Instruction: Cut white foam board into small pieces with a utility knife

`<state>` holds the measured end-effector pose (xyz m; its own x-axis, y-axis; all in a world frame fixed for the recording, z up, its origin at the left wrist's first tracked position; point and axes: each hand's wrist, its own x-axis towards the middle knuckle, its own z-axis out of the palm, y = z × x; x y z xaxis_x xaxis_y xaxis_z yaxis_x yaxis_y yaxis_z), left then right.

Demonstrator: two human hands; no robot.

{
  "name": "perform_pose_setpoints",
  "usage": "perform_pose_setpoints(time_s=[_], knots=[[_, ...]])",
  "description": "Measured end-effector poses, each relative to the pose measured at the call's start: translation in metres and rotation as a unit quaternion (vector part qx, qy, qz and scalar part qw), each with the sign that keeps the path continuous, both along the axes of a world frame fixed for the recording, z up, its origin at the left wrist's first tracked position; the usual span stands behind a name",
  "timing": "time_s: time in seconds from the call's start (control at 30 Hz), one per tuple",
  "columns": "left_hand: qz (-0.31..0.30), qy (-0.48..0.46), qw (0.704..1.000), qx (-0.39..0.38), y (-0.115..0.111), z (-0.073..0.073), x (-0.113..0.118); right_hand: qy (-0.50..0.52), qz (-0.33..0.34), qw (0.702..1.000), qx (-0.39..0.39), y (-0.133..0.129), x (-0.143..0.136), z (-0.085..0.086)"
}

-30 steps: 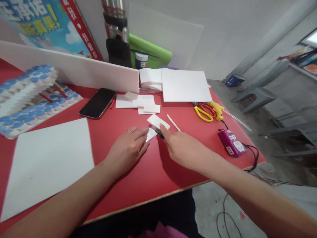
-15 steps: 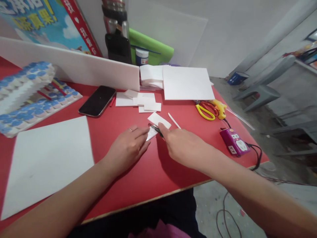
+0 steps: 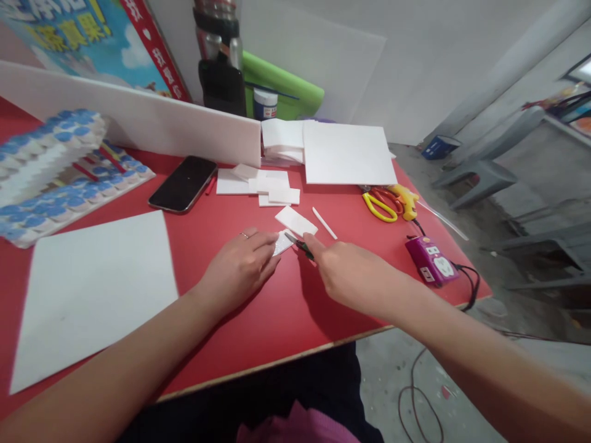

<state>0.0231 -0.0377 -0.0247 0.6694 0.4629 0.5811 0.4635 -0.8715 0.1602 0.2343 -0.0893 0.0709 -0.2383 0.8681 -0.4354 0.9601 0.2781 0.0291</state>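
Worktop (image 3: 258, 332): smooth red, soft sheen. Phone (image 3: 183, 183) near far edge: glossy black. Bottle (image 3: 217, 43) behind: shiny, metallic. Sheet (image 3: 95, 295) at left: matt white, smooth. Floor (image 3: 388, 375): rough grey.

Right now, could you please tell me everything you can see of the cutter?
The cutter is slim, with a narrow, dark grey blade that looks like metal and a green part behind it. The right hand grips it, hiding most of the handle. It slants, tip up and left in the view, over the small white piece under the left hand. Whether the tip touches that piece is unclear.
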Motion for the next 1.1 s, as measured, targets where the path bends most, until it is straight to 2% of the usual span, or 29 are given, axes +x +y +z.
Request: perform_pose_setpoints(time_s=[0.37, 0.73, 0.83, 0.97, 1.03, 1.1], knots=[[0.002, 0.01, 1.0, 0.018, 0.001, -0.003, 0.001, -0.023, -0.027, 0.999, -0.009, -0.02, 0.0, -0.014], [0.003, 0.024, 0.999, -0.025, 0.001, -0.006, -0.001, -0.029, -0.056, 0.998, -0.027, -0.037, 0.001, -0.019], [0.026, 0.026, 0.999, -0.019, 0.0, -0.006, -0.002, 0.017, -0.071, 0.997, -0.029, -0.041, 0.011, -0.024], [0.046, 0.004, 0.998, -0.052, -0.002, -0.004, -0.005, 0.155, -0.111, 0.981, -0.019, -0.051, 0.034, -0.026], [0.052, -0.052, 0.992, -0.105, -0.004, 0.0, -0.006, 0.235, -0.148, 0.961, 0.006, -0.054, 0.044, -0.025], [0.077, -0.141, 0.965, -0.207, -0.007, 0.007, -0.005, 0.333, -0.21, 0.919, 0.017, -0.051, 0.049, -0.024]])
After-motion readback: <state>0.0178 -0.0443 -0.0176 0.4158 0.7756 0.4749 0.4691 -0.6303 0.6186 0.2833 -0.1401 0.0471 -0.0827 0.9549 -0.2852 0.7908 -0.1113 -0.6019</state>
